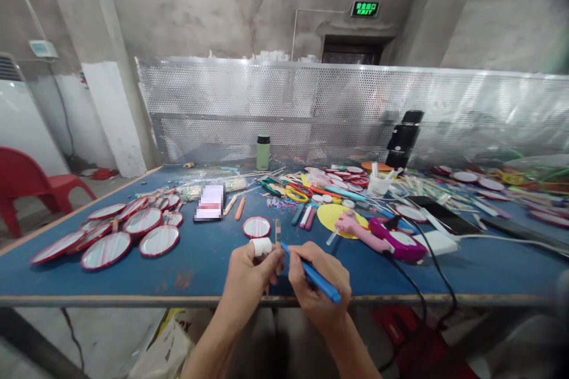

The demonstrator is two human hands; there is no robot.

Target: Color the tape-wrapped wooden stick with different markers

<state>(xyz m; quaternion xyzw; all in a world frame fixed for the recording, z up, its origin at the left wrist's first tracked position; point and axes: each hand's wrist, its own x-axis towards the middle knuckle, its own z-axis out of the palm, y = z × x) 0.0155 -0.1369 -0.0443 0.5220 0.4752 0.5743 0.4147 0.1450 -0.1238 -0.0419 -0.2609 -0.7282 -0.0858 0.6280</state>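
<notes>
My left hand [249, 278] is closed on a thin wooden craft stick [278, 230], held upright above the table's front edge. A white band [261, 246] sits around a finger of that hand. In my right hand [331, 269] is a blue marker pen [320, 282], gripped as for writing, with its tip beside the stick; whether the two touch I cannot tell. Just beyond my hands lies a small round white disc with a red rim [256, 227]. More red-rimmed discs [106, 250] are heaped at the left.
A pink glue gun [362, 234] and its cables lie to the right, near a yellow disc [326, 218]. A phone [210, 201], scissors [297, 192], several markers [304, 217] and a green bottle [263, 153] stand or lie farther back. A perforated metal screen [231, 92] closes the back.
</notes>
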